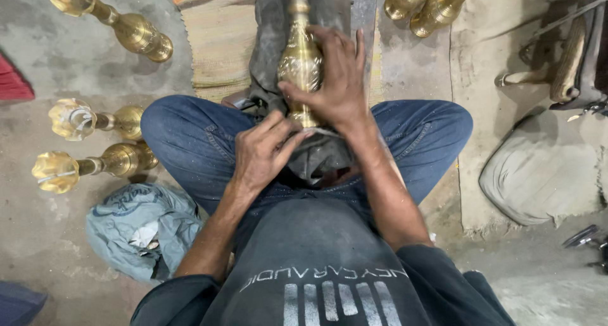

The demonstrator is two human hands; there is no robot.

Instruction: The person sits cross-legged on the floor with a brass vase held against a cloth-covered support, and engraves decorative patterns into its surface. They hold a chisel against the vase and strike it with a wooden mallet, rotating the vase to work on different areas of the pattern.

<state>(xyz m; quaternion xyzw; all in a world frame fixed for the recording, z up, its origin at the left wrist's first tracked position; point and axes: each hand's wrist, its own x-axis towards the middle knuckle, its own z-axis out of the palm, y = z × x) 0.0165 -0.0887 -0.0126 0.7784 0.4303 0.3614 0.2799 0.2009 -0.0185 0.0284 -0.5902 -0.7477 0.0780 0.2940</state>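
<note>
The brass vase [300,60] lies lengthwise over the person's lap, its neck pointing away toward the top of the view and its narrow foot toward the body, resting on a dark grey cloth [272,41] spread between the crossed legs in blue jeans.

No packages or signs show on the floor. The only lettering is a pale print with a row of short bars on the chest of the dark shirt, seen upside down at the bottom of the view.

The right hand [339,79] lies flat over the vase's bulging, patterned body, fingers spread and pressing down on it, wrist bent back toward the lap. The left hand [263,150] comes in from the lower left, its fingers curled and pinched at the vase's foot; whether it also holds a small tool there I cannot tell.

Around the person, on the concrete floor: three similar brass pieces [95,139] lie at the left, two more [427,3] at the top right. A crumpled grey-blue rag [142,228] sits by the left knee, a striped woven mat [215,34] lies ahead, and a flattened grey sack [538,174] is at the right.
</note>
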